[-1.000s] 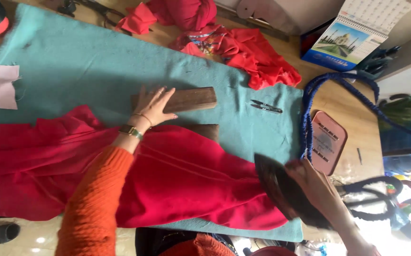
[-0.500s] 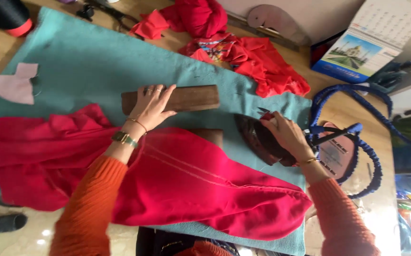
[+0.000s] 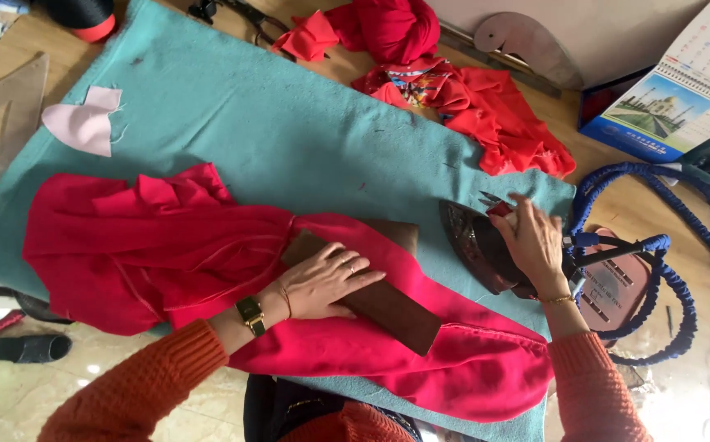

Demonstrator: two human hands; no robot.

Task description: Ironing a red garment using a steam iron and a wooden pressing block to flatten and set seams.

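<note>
Left hand (image 3: 326, 282) lies flat, fingers spread, on the smooth brown wooden block (image 3: 375, 299) over soft red fabric (image 3: 175, 254); right hand (image 3: 531, 241) wraps the dark, pointed iron (image 3: 478, 250).

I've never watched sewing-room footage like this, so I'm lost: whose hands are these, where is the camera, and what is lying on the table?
The camera sits on the person's head and looks down, so both hands are that person's own. The left hand presses a dark wooden block flat onto a red garment. The right hand grips a dark clothes iron, with its blue cord looping beside it. Everything lies on a teal cloth covering the table. Farther off are red fabric scraps, a pink cloth piece and a calendar.
</note>
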